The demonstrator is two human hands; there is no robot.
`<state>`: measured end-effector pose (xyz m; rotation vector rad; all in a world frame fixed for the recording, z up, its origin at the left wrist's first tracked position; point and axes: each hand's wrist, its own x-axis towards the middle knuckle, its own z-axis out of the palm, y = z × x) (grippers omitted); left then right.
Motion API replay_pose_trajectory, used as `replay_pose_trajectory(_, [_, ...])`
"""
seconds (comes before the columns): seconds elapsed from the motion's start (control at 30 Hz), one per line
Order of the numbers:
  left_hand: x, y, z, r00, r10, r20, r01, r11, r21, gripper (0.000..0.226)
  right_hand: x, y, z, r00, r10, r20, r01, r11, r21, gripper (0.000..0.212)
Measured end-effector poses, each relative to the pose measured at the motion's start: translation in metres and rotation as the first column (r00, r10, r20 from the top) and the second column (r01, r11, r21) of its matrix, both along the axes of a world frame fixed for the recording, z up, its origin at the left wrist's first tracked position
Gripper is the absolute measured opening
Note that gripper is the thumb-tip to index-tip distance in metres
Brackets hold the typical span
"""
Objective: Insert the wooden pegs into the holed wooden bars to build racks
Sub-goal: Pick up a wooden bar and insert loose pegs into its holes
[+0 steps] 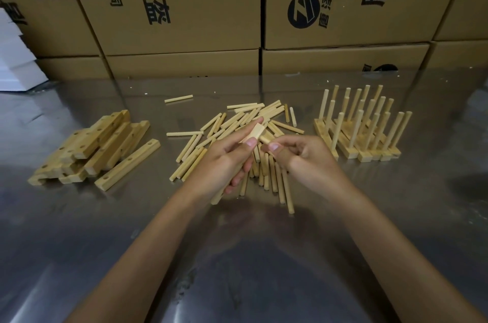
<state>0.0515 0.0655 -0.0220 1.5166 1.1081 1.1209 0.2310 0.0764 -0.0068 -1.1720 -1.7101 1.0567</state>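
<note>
Holding the bar (252, 135) in our left hand (224, 161), long axis toward 1 o'clock, our right hand (303, 156) fingers pinch a peg (265, 139) at 3 o'clock.

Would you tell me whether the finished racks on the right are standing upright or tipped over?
Upright: the finished racks rest flat on the steel table, pegs pointing up.

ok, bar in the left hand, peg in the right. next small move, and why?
Probably push the peg into a hole of the bar. The left hand grips the bar above the loose peg pile, and the right hand pinches the peg with its tip right at the bar, not visibly seated yet. Finished racks stand to the right.
</note>
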Motion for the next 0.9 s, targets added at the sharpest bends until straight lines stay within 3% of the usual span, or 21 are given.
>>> replay_pose_trajectory(0.1, [-0.003, 0.002, 0.005, 0.981, 0.161, 0.106, -0.160, 0.987, -0.009, 0.037, 0.004, 0.008, 0.000, 0.989, -0.135, -0.056, 0.137, 0.990, 0.033, 0.015])
replay_pose_trajectory(0.17, [-0.009, 0.004, 0.008, 0.941, 0.263, 0.214, -0.255, 0.965, -0.064, 0.036, 0.009, 0.011, -0.005, 0.945, -0.316, 0.083, 0.296, 0.935, 0.195, 0.019])
replay_pose_trajectory(0.2, [-0.013, 0.005, 0.010, 0.919, 0.295, 0.263, -0.280, 0.956, -0.093, 0.034, 0.012, 0.012, -0.008, 0.899, -0.374, 0.229, 0.311, 0.912, 0.268, 0.023])
replay_pose_trajectory(0.27, [-0.017, 0.006, 0.012, 0.885, 0.335, 0.322, -0.307, 0.942, -0.136, 0.027, 0.018, 0.016, -0.017, 0.798, -0.275, 0.537, 0.202, 0.960, 0.193, 0.034])
replay_pose_trajectory(0.33, [-0.019, 0.007, 0.012, 0.868, 0.365, 0.336, -0.331, 0.931, -0.156, 0.019, 0.022, 0.020, -0.023, 0.764, -0.036, 0.644, 0.081, 0.996, -0.039, 0.038])
replay_pose_trajectory(0.4, [-0.020, 0.010, 0.010, 0.858, 0.394, 0.329, -0.357, 0.919, -0.169, 0.018, 0.026, 0.023, -0.021, 0.771, 0.067, 0.633, 0.028, 0.990, -0.140, 0.034])
replay_pose_trajectory(0.53, [-0.019, 0.011, 0.006, 0.859, 0.414, 0.301, -0.379, 0.910, -0.170, 0.025, 0.025, 0.021, -0.016, 0.772, 0.059, 0.632, 0.035, 0.990, -0.135, 0.035])
replay_pose_trajectory(0.67, [-0.015, 0.009, 0.005, 0.857, 0.420, 0.298, -0.382, 0.907, -0.179, 0.023, 0.008, 0.013, -0.024, 0.734, -0.031, 0.679, 0.072, 0.997, -0.033, 0.026])
replay_pose_trajectory(0.8, [-0.016, 0.009, 0.005, 0.850, 0.432, 0.303, -0.378, 0.899, -0.221, 0.023, 0.009, 0.007, -0.017, 0.808, -0.195, 0.556, 0.106, 0.977, 0.187, 0.022])
replay_pose_trajectory(0.9, [-0.016, 0.009, 0.005, 0.844, 0.466, 0.266, -0.409, 0.880, -0.242, 0.027, 0.001, -0.004, -0.007, 0.894, -0.147, 0.423, -0.004, 0.942, 0.336, 0.012])
